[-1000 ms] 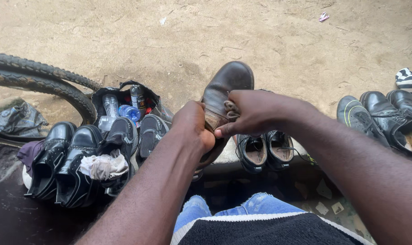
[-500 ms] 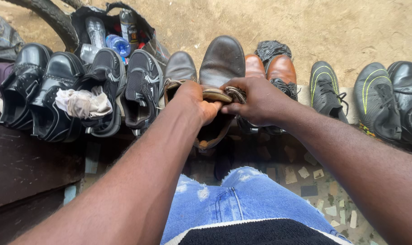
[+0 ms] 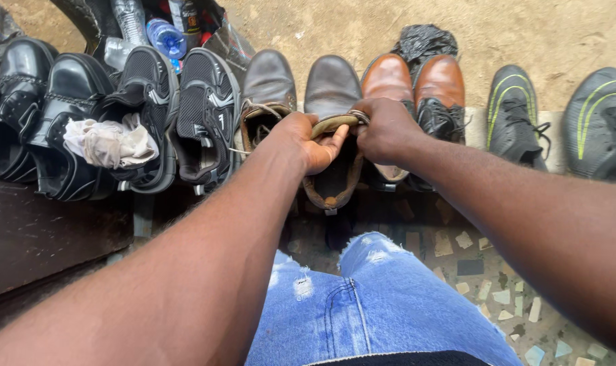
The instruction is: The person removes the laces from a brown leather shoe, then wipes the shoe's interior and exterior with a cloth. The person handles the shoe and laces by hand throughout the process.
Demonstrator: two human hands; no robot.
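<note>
Both my hands are on a worn grey-brown leather boot [image 3: 332, 88] in the middle of a row of shoes. My left hand [image 3: 308, 139] grips the boot's tongue and collar from the left, thumb over the edge. My right hand [image 3: 388, 129] pinches the same collar from the right. The boot rests on the ledge with its toe pointing away from me. Its matching boot [image 3: 268, 85] stands just to the left, laces loose. A tan-brown pair [image 3: 416, 85] stands just to the right, partly hidden by my right hand.
Black trainers [image 3: 179, 108] and glossy black dress shoes [image 3: 44, 108] line the left, a crumpled cloth [image 3: 111, 144] on them. Dark sport shoes with green stripes [image 3: 559, 115] stand at the right. A bag with plastic bottles [image 3: 166, 30] sits behind. My jeans-clad knee [image 3: 369, 305] is below.
The boot, held raised a second ago, has come down into the row of shoes. Both hands stay on its collar. My view has tilted downward, closer to the shoes.
</note>
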